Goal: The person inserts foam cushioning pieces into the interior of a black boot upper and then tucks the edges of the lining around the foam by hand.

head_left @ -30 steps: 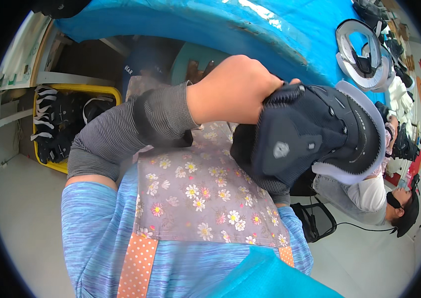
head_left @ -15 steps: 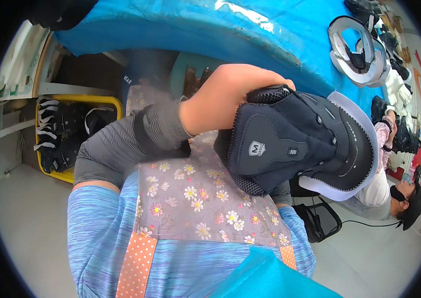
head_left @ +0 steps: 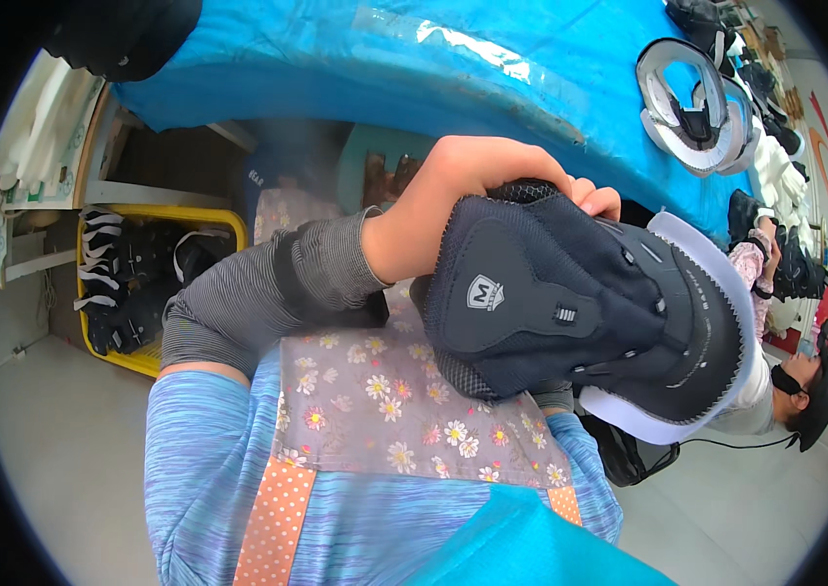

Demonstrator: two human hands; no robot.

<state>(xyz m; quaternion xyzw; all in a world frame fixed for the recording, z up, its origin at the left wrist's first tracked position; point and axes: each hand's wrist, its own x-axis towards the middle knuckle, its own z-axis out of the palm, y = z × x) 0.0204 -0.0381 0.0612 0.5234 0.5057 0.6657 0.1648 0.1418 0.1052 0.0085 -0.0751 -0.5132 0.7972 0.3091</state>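
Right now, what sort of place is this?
Probably a shoe-making workshop: the left hand grips what looks like a black shoe upper, the yellow crate holds black pieces, and pale-edged open pieces lie on the blue table cover.

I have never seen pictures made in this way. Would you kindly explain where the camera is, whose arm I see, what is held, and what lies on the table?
There is no machine here, only a person with bare hands. A wide camera on their head looks down, so straight edges bend. The left hand grips a black shoe upper with a white edge; the shoe upper seems to hide the right hand. Ahead, on a blue-covered table, lie pale-and-dark ring-shaped pieces. At left, a yellow basket holds black items. Another person sits or stands at right.
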